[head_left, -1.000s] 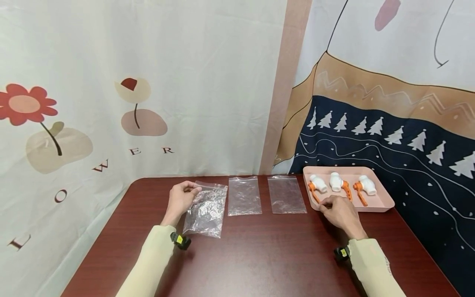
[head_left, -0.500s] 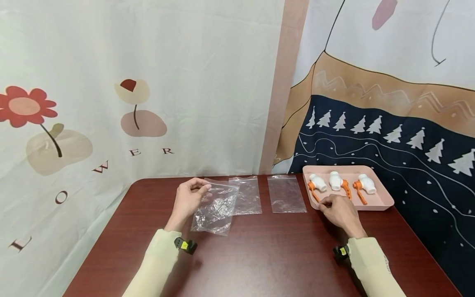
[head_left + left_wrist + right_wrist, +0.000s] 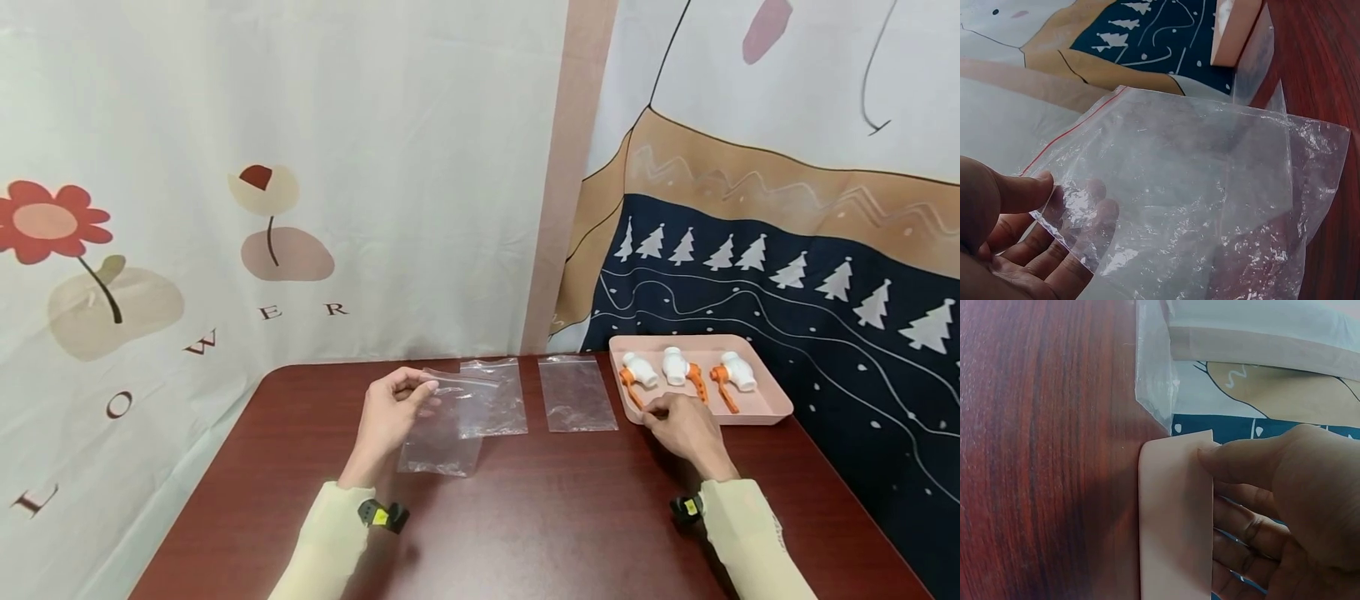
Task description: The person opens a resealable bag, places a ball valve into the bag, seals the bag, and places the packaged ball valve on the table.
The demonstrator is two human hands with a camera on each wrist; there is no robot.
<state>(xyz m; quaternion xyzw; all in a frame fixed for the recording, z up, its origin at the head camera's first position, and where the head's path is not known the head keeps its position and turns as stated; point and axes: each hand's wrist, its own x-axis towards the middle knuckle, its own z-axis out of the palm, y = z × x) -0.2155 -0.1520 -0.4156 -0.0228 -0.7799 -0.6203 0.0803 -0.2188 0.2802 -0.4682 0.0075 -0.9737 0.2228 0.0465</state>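
Note:
My left hand (image 3: 388, 421) pinches a clear zip-lock bag (image 3: 442, 446) near its top corner and holds it above the table, left of centre. In the left wrist view the thumb lies on the near face of this bag (image 3: 1172, 162), below a red seal line, and fingertips show through the film. At the right, my right hand (image 3: 686, 425) pinches the near wall of a pink tray (image 3: 772, 408). The right wrist view has the thumb on the rim of that tray (image 3: 1175, 512) and the fingers behind its wall. Three white ball valves (image 3: 737, 372) with orange handles lie in the tray.
A second zip-lock bag (image 3: 508, 400) lies flat on the brown table (image 3: 555, 517), partly overlapped by the held one. A third bag (image 3: 577, 396) lies between it and the tray. A printed curtain (image 3: 420, 208) hangs right behind the table's back edge.
My left hand has moved to the right with the bag, which now overlaps the second bag in the head view. The right hand has stayed on the tray's wall.

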